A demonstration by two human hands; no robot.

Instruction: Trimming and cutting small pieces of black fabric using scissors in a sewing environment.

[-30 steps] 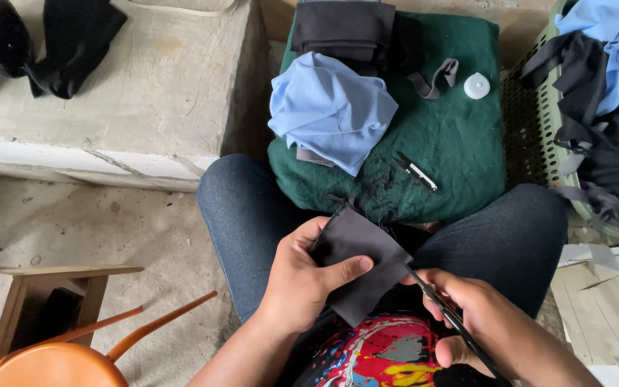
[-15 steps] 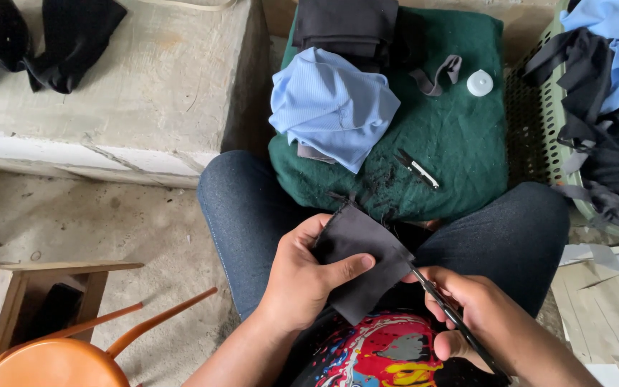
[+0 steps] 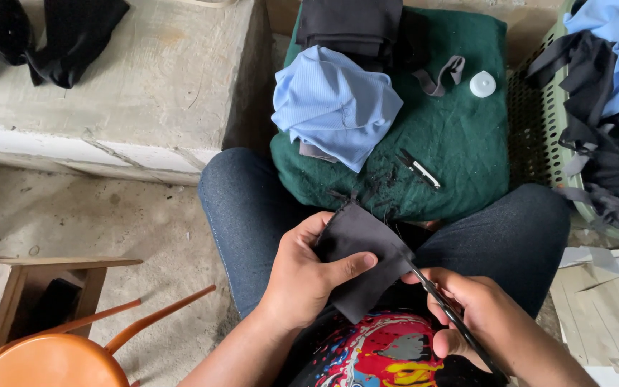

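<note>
The left hand (image 3: pixel 302 279) is pinching a dark cloth piece (image 3: pixel 363 254) over the lap, thumb lying across its near face and fingers folded behind it. The right hand (image 3: pixel 481 322) is gripping scissors (image 3: pixel 442 308), closed round the handles, with the blades meeting the cloth's right edge just beside the left thumb.

As I judge it, the thumb is lying close enough to the blades that a slip of the limp cloth could nick it, and because the cloth is hanging unsupported, the cut could wander off line or fray the edge further.

Beyond the knees, a green cushion (image 3: pixel 460 150) is carrying a blue shirt (image 3: pixel 334 107), a folded dark stack (image 3: pixel 349 25) at its far edge, a grey strap (image 3: pixel 438 75), a white cap (image 3: pixel 483 84), a small clipper (image 3: pixel 418 168) and scattered thread scraps.

At the far right, a green basket (image 3: pixel 535 136) is holding black and blue garments heaped together. To the left, black cloth (image 3: pixel 73 36) is lying on a concrete ledge (image 3: pixel 159 100), and an orange stool (image 3: pixel 51 358) is standing near left.
</note>
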